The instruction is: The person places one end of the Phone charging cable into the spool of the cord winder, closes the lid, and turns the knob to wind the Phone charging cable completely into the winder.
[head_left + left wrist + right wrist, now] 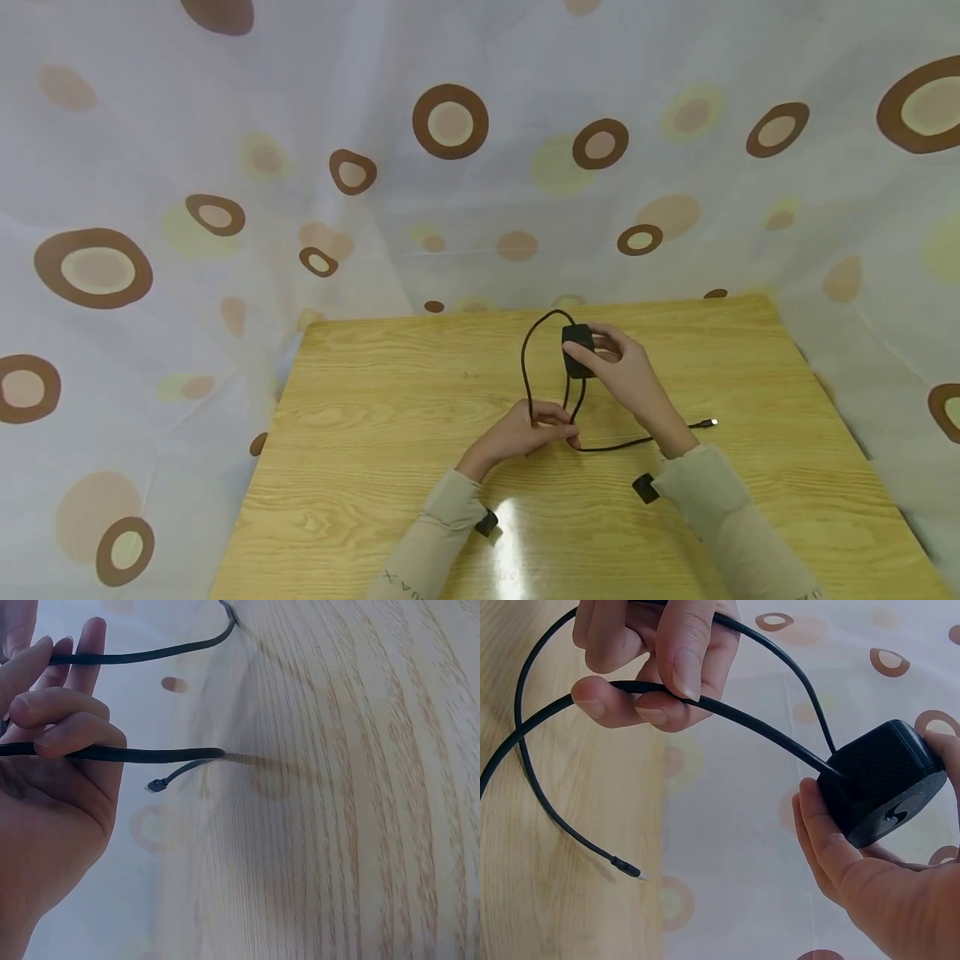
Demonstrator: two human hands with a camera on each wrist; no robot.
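My right hand [630, 375] grips a black box-shaped power adapter [576, 333] over the far part of the table, thumb across its face and fingers behind. In the right wrist view, a pale curved mark shows on one side of the adapter [877, 780], and a black cable [757, 724] runs from it. Lower and to the left, my left hand [521, 433] pinches this cable between thumb and fingers, and another stretch of it passes over that hand in a loop. The cable's free end carries a small connector [707, 423] with a bright tip, right of the right wrist.
Both hands are over a light wood-grain table [390, 392]. A white curtain [465, 200] with brown and yellow spots stands round its back and sides. Each sleeve has a small black device [646, 488] at the cuff. Light glares off the table's near part.
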